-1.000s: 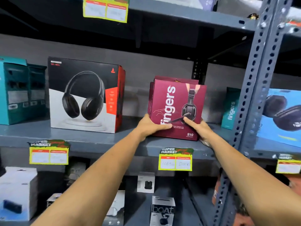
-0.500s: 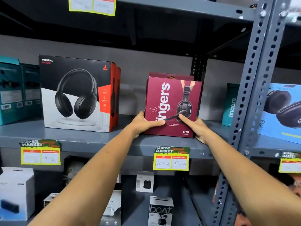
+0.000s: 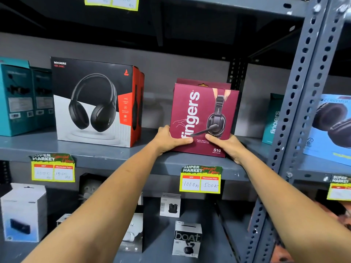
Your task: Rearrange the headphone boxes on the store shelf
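Note:
A maroon "fingers" headphone box (image 3: 204,111) stands upright on the grey middle shelf (image 3: 106,158), with a second maroon box (image 3: 190,81) close behind it. My left hand (image 3: 168,138) grips its lower left corner, thumb across the front. My right hand (image 3: 228,147) holds the lower right corner the same way. To the left stands a black and red Rockerz headphone box (image 3: 95,103). Teal boxes (image 3: 20,99) sit at the far left.
A perforated steel upright (image 3: 296,111) rises at the right; beyond it stand a teal "fingers" box (image 3: 273,118) and a blue headphone box (image 3: 334,128). Price tags (image 3: 201,179) hang on the shelf edge. The lower shelf holds a boat earbuds box (image 3: 187,240) and white boxes (image 3: 22,211).
The maroon box stood tilted a second ago and now stands straighter, facing front, in about the same spot. Both hands kept their grip on its lower corners.

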The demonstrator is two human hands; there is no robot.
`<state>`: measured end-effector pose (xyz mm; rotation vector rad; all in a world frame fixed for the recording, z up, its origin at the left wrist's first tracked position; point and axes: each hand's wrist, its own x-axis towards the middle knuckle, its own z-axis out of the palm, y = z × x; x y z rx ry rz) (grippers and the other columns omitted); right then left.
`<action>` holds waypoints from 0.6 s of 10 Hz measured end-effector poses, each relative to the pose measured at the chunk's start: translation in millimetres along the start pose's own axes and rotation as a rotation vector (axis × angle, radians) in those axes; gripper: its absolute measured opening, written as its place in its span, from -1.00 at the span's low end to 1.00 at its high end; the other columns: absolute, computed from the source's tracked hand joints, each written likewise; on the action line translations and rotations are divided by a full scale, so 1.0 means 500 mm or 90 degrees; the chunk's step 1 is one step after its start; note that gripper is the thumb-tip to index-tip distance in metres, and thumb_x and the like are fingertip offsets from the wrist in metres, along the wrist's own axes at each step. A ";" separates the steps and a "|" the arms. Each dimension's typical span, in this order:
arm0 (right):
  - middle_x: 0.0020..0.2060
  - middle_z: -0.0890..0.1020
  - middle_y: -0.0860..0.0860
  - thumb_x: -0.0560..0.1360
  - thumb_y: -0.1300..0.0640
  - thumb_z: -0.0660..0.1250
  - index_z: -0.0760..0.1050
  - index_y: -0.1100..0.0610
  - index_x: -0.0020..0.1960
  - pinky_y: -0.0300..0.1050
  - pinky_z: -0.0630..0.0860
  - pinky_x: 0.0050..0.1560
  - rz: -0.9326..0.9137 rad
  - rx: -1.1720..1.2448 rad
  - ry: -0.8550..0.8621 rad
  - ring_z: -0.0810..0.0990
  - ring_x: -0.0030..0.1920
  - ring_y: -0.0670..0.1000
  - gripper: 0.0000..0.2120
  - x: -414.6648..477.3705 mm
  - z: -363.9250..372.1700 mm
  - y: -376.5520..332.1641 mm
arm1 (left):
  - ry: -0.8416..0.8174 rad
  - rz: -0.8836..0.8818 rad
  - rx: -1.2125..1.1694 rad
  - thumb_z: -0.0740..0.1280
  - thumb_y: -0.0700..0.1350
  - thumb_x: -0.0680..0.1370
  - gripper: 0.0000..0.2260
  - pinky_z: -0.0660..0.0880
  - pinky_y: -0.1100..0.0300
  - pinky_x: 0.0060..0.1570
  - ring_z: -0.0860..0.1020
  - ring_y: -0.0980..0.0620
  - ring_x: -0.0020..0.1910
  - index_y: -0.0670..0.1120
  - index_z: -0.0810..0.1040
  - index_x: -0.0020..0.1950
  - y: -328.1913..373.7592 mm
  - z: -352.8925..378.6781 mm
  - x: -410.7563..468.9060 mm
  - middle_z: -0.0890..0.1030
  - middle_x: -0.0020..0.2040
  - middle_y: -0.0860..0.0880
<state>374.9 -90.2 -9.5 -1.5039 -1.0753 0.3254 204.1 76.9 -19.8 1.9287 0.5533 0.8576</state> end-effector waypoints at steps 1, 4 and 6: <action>0.04 0.70 -0.07 -0.05 -0.33 0.60 0.57 -0.05 0.19 -0.04 0.58 0.13 0.001 -0.004 0.012 0.67 0.06 -0.04 -0.14 -0.002 0.000 0.001 | 0.011 -0.001 0.033 0.62 0.41 -0.09 0.01 0.58 0.01 0.17 0.62 0.02 0.13 0.03 0.50 0.27 -0.013 0.003 0.014 0.55 0.26 -0.03; 0.12 0.67 0.04 0.28 -0.04 0.57 0.48 0.07 0.30 0.00 0.57 0.17 0.035 0.029 0.013 0.65 0.08 0.00 -0.36 -0.015 0.003 -0.019 | 0.032 -0.043 0.061 0.56 0.47 -0.14 0.10 0.52 0.01 0.26 0.56 0.03 0.16 -0.05 0.46 0.28 0.023 0.000 -0.031 0.49 0.28 -0.04; 0.48 0.36 0.06 0.22 -0.52 0.35 0.12 0.01 0.54 0.17 0.35 0.41 -0.057 -0.076 0.227 0.37 0.44 0.13 0.08 -0.051 0.013 -0.046 | 0.108 -0.026 0.102 0.54 0.26 0.31 -0.02 0.33 0.00 0.41 0.33 -0.14 0.42 -0.28 0.21 0.47 0.047 -0.022 -0.106 0.28 0.45 -0.19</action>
